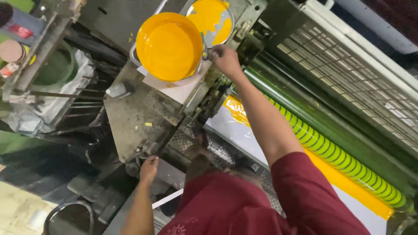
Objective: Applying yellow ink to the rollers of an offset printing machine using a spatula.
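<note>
Printing press (348, 143), right hand (226, 61) outstretched

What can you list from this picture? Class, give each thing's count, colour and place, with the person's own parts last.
ink can: one, full of yellow ink, on white paper atop the machine, upper middle
can lid: one, smeared yellow, behind the can
rollers: several, green, one striped lime, running diagonally at right
ink tray: one, yellow ink along the rollers
metal guard: one, grey grid, upper right
bucket: one, dark, lower left
sleeve: maroon, bottom
right hand: one, at the can's rim, grip unclear
left hand: one, resting on the machine's edge
</note>
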